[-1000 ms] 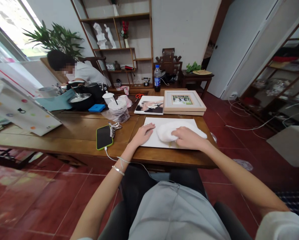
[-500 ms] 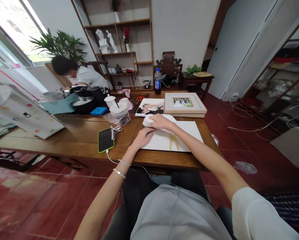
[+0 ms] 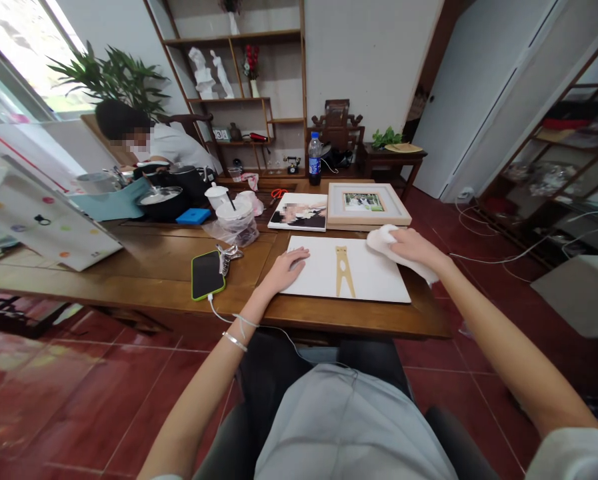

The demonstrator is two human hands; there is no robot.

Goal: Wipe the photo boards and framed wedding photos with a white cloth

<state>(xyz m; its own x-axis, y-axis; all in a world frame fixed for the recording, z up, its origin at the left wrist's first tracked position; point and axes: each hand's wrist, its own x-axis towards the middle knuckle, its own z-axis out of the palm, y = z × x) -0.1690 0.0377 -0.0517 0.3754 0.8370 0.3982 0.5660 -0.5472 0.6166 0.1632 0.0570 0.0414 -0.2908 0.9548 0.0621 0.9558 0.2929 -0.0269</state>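
Note:
A white rectangular board [image 3: 319,273] lies flat on the wooden table, with a tan, two-legged flat piece [image 3: 345,272] at its middle; it looks like the back of a picture frame with its stand. My left hand [image 3: 286,268] rests on the board's left edge, fingers stretched out flat, holding nothing. My right hand [image 3: 413,245] grips a white cloth [image 3: 381,241] over the board's far right corner, and part of the cloth hangs past the table edge.
Behind the board lie a printed photo panel [image 3: 299,212] and a framed picture [image 3: 369,203]. To the left are a phone [image 3: 208,275] on a cable, a bagged cup [image 3: 236,223] and a blue box [image 3: 193,216]. A cola bottle [image 3: 315,160] stands behind. A person [image 3: 173,147] sits far left.
My right hand has moved right with the cloth, from the board's far left part to its far right corner. The tan piece now shows whole. My left hand stays at the left edge.

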